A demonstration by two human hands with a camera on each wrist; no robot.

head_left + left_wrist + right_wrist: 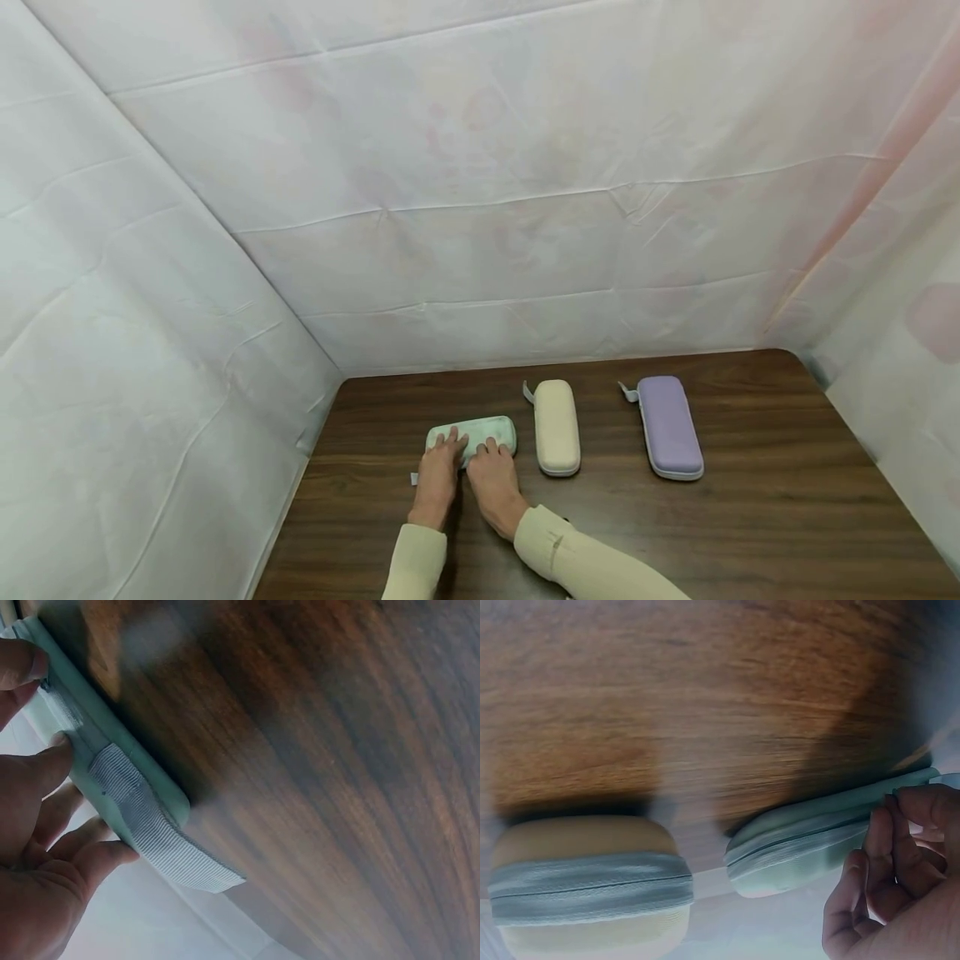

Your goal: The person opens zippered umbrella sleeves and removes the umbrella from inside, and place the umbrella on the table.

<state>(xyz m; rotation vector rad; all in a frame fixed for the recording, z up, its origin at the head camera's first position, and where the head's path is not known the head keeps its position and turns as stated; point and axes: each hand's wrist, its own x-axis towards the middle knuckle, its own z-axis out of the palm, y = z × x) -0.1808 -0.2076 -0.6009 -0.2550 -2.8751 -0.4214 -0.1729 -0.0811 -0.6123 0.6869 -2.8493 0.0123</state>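
Note:
A mint-green zip case (487, 429) lies flat on the table, its long side running left to right. My left hand (438, 475) steadies its left part; in the left wrist view the thumb of this hand (37, 855) rests along the zipper side, with the fingers over the case (120, 817). Beside it, my right hand (495, 485) is at the near edge. In the right wrist view, thumb and forefinger of that hand (915, 877) pinch a small dark zipper pull (891, 797). The zipper (795, 844) looks closed on the visible stretch. A grey ribbed strap (157, 829) sticks out at the left end.
A cream case (557, 427) lies just right of the green one, and a purple case (670, 427) farther right, both with grey straps at their upper left. All lie on a dark wooden table (787, 492), with pale cloth walls (480, 258) behind and at both sides.

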